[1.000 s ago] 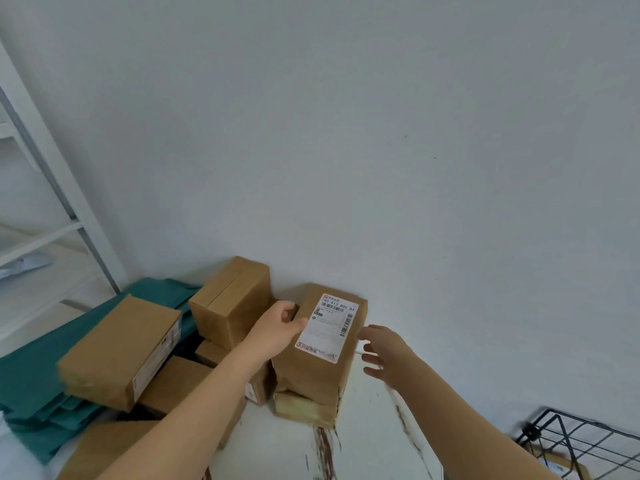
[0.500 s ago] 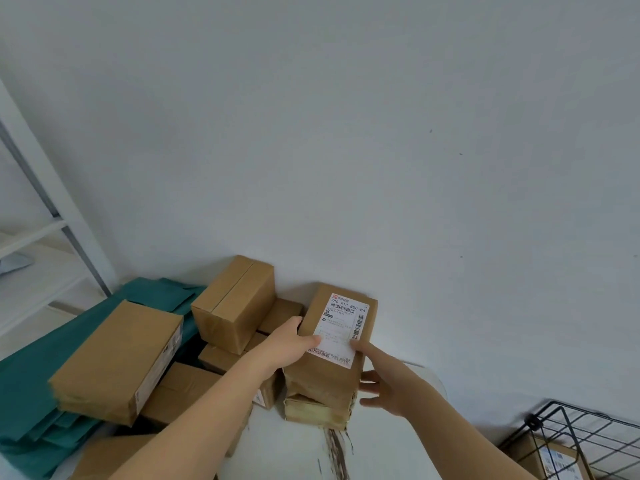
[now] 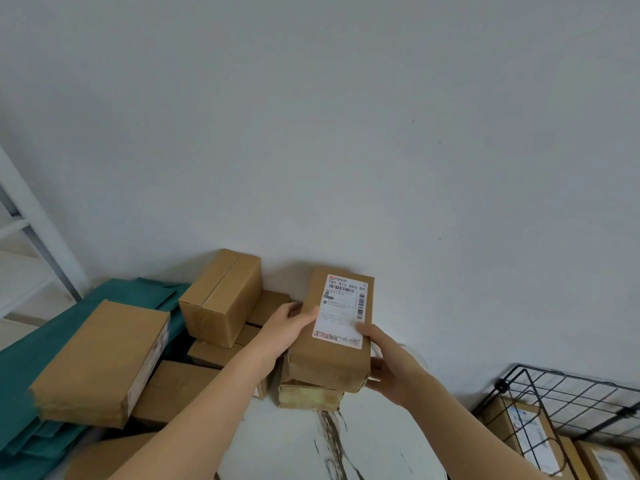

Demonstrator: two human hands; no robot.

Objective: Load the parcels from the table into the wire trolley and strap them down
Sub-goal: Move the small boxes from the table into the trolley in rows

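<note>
A brown cardboard parcel with a white shipping label (image 3: pixel 334 355) sits on top of a flatter parcel (image 3: pixel 310 396) near the wall. My left hand (image 3: pixel 285 329) grips its left side, thumb on the top face. My right hand (image 3: pixel 388 365) holds its right side, thumb on the label's lower edge, fingers curled under. Other brown parcels lie to the left: an upright box (image 3: pixel 221 296), a large flat one (image 3: pixel 100 362) and several lower ones. The black wire trolley (image 3: pixel 568 396) stands at the lower right with labelled parcels (image 3: pixel 530 431) inside.
The parcels rest on a white marble-pattern table (image 3: pixel 311 445) against a plain white wall. Green bags (image 3: pixel 31 348) lie under the left boxes. A white metal shelf frame (image 3: pixel 31 230) rises at the far left.
My right hand, apart from the labelled parcel a second ago, has closed onto its right side. My left thumb has slid onto the top face. The view has shifted right, showing more of the trolley.
</note>
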